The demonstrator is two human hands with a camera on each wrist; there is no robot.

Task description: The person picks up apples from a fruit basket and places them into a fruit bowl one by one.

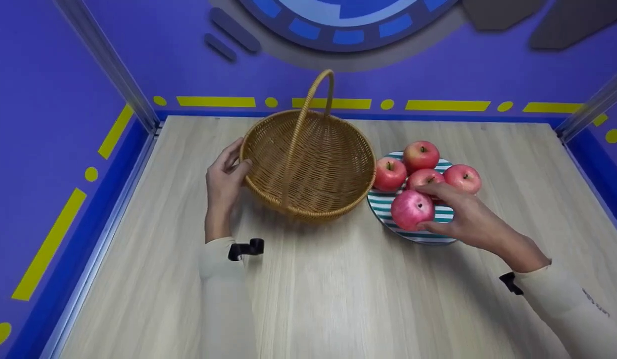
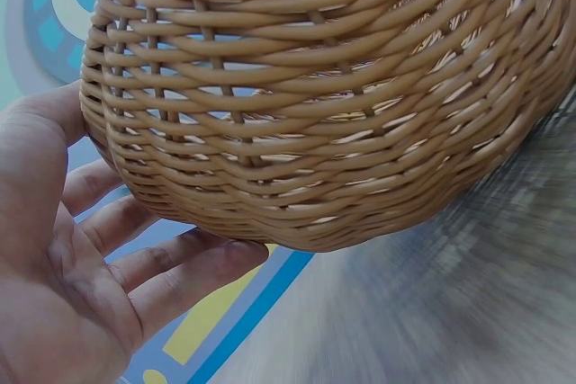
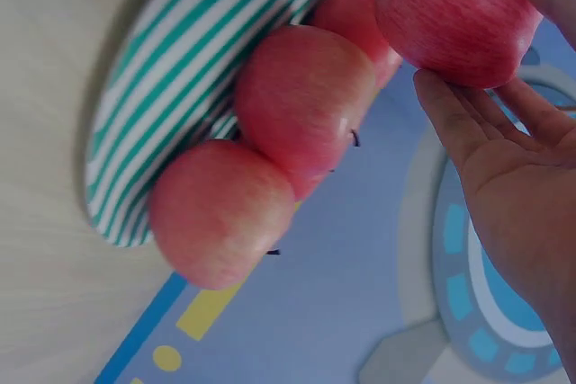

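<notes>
A brown wicker basket [image 1: 313,164] with a tall arched handle [image 1: 301,129] stands left of the plate, its inside bare. At its left side my left hand [image 1: 226,179] grips it, thumb over the rim and fingers against the outer wall; the left wrist view shows those fingers [image 2: 193,281] under the weave. Between thumb and fingers my right hand [image 1: 470,217] holds a pinkish-red apple [image 1: 412,210], also seen as the raised apple [image 3: 459,15] in the right wrist view. Below and behind it, several red apples [image 1: 389,174] rest on a green-and-white striped plate [image 1: 388,212].
The pale wooden table [image 1: 328,289] carries both basket and plate. Blue panels [image 1: 199,65] with yellow markings close off the back and sides, joined by metal corner posts [image 1: 109,60]. The plate sits close to the basket's right side.
</notes>
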